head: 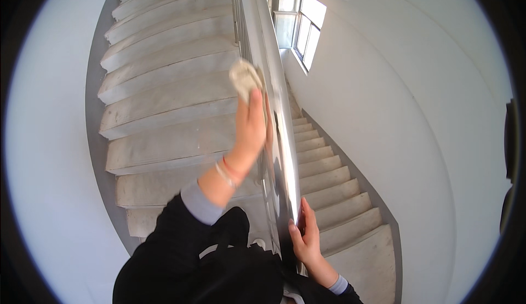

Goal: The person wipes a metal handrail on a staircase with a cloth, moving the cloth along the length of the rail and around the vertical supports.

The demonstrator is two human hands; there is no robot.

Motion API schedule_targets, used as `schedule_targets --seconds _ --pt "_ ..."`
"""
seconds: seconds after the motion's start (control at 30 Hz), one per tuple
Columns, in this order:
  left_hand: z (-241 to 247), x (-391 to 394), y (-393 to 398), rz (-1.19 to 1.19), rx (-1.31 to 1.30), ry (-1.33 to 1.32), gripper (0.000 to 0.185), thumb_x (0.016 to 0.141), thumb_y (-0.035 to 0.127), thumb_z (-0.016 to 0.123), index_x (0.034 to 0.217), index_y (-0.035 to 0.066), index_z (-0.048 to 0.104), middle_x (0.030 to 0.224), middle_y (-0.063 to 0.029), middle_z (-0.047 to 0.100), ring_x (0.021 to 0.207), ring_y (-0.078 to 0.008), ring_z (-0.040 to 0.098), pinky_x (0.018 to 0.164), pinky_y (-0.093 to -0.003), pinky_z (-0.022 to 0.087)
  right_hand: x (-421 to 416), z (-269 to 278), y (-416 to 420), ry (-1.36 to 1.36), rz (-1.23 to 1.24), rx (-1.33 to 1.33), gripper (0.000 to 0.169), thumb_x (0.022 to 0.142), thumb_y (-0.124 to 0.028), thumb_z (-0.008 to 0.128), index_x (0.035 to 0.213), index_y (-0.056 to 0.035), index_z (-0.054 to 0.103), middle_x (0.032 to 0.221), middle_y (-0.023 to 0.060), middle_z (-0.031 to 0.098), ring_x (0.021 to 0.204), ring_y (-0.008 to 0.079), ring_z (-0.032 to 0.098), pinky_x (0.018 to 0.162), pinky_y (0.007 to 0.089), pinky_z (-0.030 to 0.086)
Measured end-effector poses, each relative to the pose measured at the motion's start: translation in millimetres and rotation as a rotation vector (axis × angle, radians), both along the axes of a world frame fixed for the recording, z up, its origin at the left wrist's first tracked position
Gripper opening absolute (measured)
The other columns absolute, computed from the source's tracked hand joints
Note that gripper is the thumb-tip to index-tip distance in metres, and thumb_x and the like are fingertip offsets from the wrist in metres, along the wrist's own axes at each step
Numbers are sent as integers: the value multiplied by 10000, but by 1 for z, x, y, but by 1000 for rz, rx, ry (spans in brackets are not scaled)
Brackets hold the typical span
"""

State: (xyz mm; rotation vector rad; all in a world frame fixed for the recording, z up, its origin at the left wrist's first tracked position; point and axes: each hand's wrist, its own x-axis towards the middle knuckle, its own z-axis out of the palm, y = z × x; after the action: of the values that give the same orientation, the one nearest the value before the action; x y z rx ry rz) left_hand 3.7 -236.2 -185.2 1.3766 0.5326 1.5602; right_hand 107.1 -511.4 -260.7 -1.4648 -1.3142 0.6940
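Observation:
My left hand (249,129) holds a pale beige cloth (245,78), slightly blurred, at the left side of a shiny metal handrail (283,139). A red cord and a pale bracelet circle that wrist. Lower down, my right hand (307,238) grips the rail from its right side, thumb near the top and fingers along the flank. The rail slopes away from me and mirrors its surroundings. Part of the left hand's palm side is hidden against the rail.
Concrete steps (176,86) rise on the left, beyond thin metal balusters (242,20). Another flight (337,168) descends on the right along a white wall (415,139) with a grey skirting band (349,160). A window (308,28) lets in light at the far end.

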Motion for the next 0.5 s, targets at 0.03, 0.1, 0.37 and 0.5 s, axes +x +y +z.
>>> schedule_targets --seconds 0.03,0.1,0.37,0.5 --pt "-7 -4 -12 7 -14 -15 568 1067 399 377 1450 -21 374 1473 -130 415 1358 -215 380 1112 -340 319 -1 8 0 -39 14 -34 651 892 -98 639 1463 25 351 1368 250 492 1213 406 539 1017 427 443" --pt "-9 -6 -14 2 -28 -43 566 1067 423 362 1413 -22 416 1413 -123 476 1293 -204 447 1073 -332 365 2 22 2 -137 26 -103 662 882 -123 659 1452 32 362 1322 260 514 1150 421 571 975 438 470" --pt "4 -8 74 -563 -566 -93 565 1078 449 280 1191 -7 594 1096 -94 662 979 -155 634 879 -296 506 -6 20 19 -98 -17 -142 753 858 -252 688 1461 45 348 1243 283 549 1082 408 596 942 431 479" --pt "-58 -2 71 -293 -386 201 559 1079 443 241 1111 36 623 969 -92 700 825 -168 668 780 -300 525 -5 14 6 -70 -68 -254 829 827 -321 732 1466 42 350 1174 275 610 1009 415 639 886 435 507"
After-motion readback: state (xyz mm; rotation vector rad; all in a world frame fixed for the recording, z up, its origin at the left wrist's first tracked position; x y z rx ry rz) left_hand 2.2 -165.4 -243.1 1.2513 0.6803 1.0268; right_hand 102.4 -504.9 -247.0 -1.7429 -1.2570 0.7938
